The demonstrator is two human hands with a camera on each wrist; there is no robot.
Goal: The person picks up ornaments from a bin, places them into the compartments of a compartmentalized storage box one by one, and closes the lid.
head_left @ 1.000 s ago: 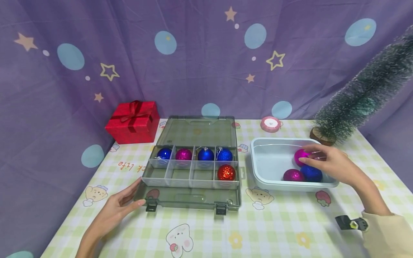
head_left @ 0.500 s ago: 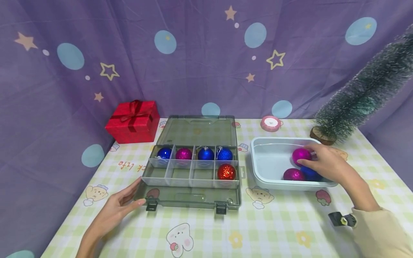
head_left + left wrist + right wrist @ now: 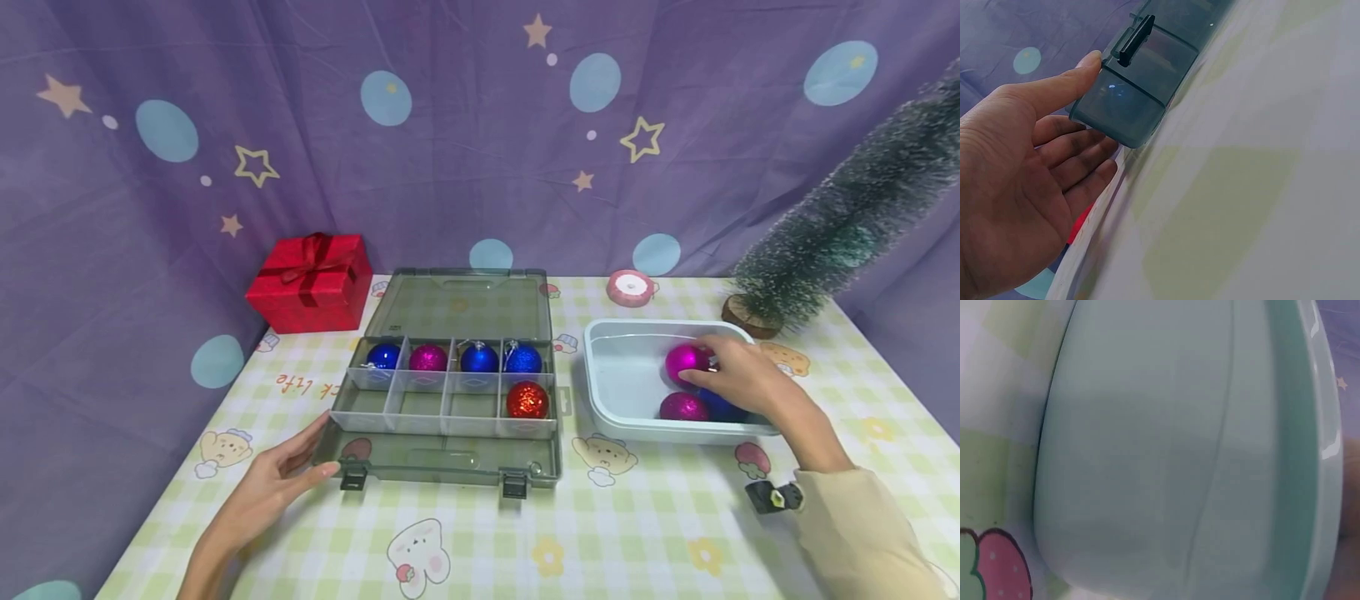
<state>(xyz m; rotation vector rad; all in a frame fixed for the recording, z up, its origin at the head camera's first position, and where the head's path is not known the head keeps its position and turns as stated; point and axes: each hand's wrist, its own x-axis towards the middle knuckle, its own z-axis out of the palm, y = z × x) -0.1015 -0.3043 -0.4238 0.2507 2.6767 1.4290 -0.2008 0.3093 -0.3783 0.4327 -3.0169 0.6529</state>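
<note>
In the head view my right hand (image 3: 703, 372) grips a magenta glitter ball (image 3: 684, 362) inside the pale blue tray (image 3: 619, 390). Below it in the tray lie a second magenta ball (image 3: 681, 407) and a blue ball (image 3: 718, 407), half hidden by my hand. The right wrist view shows only the tray's outer wall (image 3: 1147, 456). My left hand (image 3: 300, 467) rests open at the front left corner of the grey organizer box (image 3: 450, 463), thumb on the corner (image 3: 1119, 103). The box's back row holds a blue ball (image 3: 384, 357), a magenta ball (image 3: 428, 358) and two more blue balls (image 3: 479, 359). A red ball (image 3: 527, 401) sits front right.
A red gift box (image 3: 311, 282) stands at the back left. A ribbon spool (image 3: 628, 287) lies behind the tray, and a small frosted tree (image 3: 840, 225) leans at the back right. Purple star cloth walls the table's left side and back. The box's lid (image 3: 459, 304) lies open rearward.
My right hand has closed round the magenta ball and moved it a little to the left inside the tray. The left hand has stayed still.
</note>
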